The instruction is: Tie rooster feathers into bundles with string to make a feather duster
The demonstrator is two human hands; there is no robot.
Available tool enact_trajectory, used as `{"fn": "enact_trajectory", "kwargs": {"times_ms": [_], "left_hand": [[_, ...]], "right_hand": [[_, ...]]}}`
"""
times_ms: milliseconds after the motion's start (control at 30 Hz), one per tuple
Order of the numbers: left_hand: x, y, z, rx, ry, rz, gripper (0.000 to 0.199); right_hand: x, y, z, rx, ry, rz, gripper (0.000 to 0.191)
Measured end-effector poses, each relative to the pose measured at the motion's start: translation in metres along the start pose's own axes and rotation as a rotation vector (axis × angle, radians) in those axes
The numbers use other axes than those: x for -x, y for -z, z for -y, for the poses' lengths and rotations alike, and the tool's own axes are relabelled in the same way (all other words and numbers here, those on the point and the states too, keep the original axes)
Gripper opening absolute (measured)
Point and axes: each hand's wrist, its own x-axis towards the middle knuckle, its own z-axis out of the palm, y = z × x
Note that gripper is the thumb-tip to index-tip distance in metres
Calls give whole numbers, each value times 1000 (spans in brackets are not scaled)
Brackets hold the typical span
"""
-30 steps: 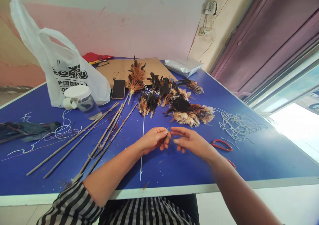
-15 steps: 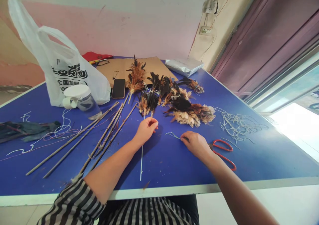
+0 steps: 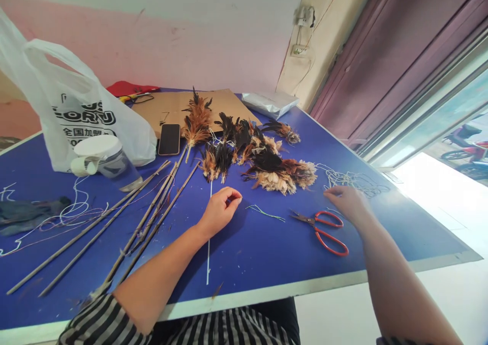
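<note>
My left hand (image 3: 220, 210) hovers over the table's middle, thumb and fingers curled together, with nothing visible at their tips. It is beside a thin white stick (image 3: 208, 263) that runs up to a small feather bundle (image 3: 216, 159). My right hand (image 3: 353, 205) has its fingers pinched at the near left edge of a tangle of pale string (image 3: 354, 181); whether a strand is between them I cannot make out. A short green-and-white piece of thread (image 3: 266, 212) lies between my hands. Red-handled scissors (image 3: 319, 228) lie slightly open, left of my right hand.
Brown, black and cream feather bundles (image 3: 276, 169) lie in the centre. Several thin sticks (image 3: 152, 218) slant across the left. Behind them are a phone (image 3: 169, 139), a clear jug (image 3: 114, 162) and a white plastic bag (image 3: 91, 111). Cardboard (image 3: 224, 101) and a silver packet (image 3: 270, 104) lie farther back.
My right hand has let go of the green-and-white thread and moved right, past the scissors to the string tangle. My left hand keeps its curled shape. The view has shifted rightward.
</note>
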Motion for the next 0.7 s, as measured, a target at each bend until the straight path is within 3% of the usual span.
{"fn": "enact_trajectory", "kwargs": {"times_ms": [100,200,433,700], "left_hand": [[2,-1,-2,-19,-21,30,11],[2,-1,-4,-32,-44,47,11],[3,-3,-3,-44,-79,68,10],[5,-4,-1,-63,-114,104,11]], "right_hand": [[-16,-1,-48,66,-135,-3,29],[-24,-1,-73,106,-173,25,29],[-40,-13,-73,167,-197,60,30],[-58,-25,-87,305,-107,111,34]]}}
